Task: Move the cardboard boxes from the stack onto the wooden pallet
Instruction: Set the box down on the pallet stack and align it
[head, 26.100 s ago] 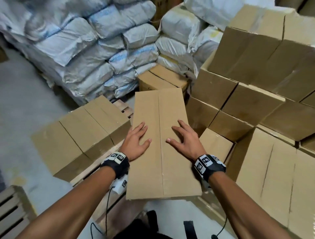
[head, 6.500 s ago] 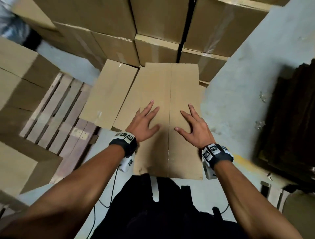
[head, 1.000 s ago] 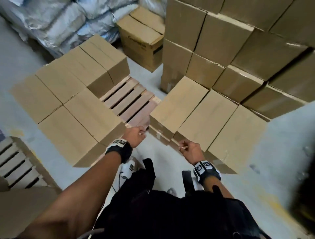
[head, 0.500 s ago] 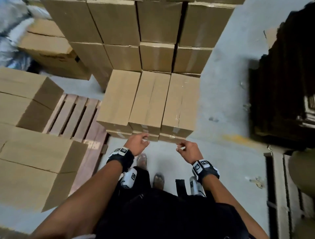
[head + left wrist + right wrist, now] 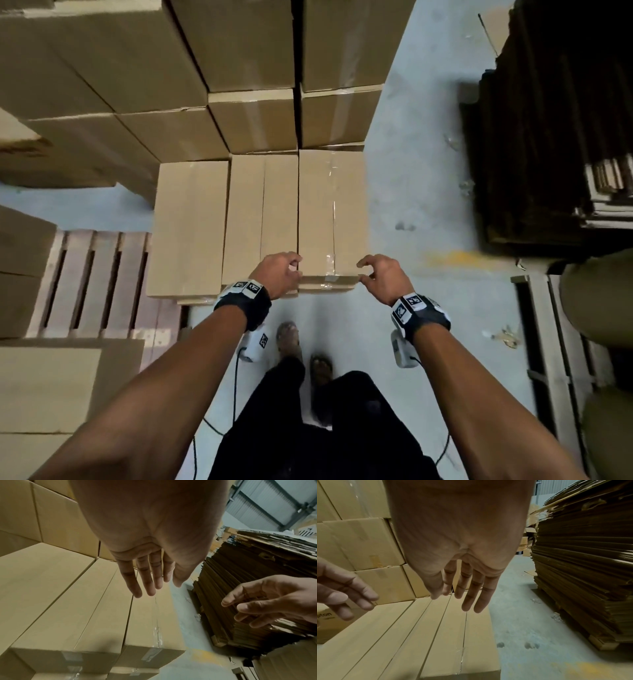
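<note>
In front of you three brown taped boxes (image 5: 260, 222) lie side by side, long sides touching, at the foot of the taller stack (image 5: 219, 68). The slatted pallet (image 5: 92, 281) at your left carries boxes along its edges.

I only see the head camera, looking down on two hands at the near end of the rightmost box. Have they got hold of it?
Observer: Not yet. The left wrist view shows the left hand with its fingers straight, holding nothing, over the top of the rightmost box.
Operator: And the other hand?
Observer: The right wrist view shows the right hand open too, with its fingers loose above that box.
Operator: What is the dark heap on the right?
Observer: Seen from the side, it is a stack of flattened cardboard sheets resting on a wooden block.
</note>
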Tool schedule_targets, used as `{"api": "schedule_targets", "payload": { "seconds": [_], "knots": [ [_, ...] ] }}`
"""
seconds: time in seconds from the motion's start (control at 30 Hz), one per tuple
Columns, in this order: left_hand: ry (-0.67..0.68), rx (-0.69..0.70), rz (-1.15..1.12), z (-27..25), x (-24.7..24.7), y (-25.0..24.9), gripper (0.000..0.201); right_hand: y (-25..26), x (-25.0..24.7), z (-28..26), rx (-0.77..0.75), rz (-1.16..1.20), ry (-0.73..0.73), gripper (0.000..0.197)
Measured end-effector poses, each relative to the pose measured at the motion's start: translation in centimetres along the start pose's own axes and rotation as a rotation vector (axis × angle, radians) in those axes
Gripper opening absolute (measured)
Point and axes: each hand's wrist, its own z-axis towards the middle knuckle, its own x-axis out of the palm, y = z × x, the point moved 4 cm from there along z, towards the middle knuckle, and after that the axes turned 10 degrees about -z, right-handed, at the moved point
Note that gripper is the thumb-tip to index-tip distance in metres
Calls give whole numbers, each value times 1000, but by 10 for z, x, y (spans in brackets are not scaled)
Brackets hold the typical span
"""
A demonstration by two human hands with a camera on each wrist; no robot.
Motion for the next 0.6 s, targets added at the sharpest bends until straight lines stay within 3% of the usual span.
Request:
{"api": "schedule_targets", "payload": {
  "seconds": [0.27,0.47,0.6],
  "knots": [
    [25,-35,82,111,12,17,36,-42,8,104,-18,-28,22,30],
    [-14,-58,95,205,63,67,48,-95,69,205,-105,-97,9,51],
    [-95,23,175,258,97,103,61,-120,112,262,-146,-149,-58,68]
  ]
}}
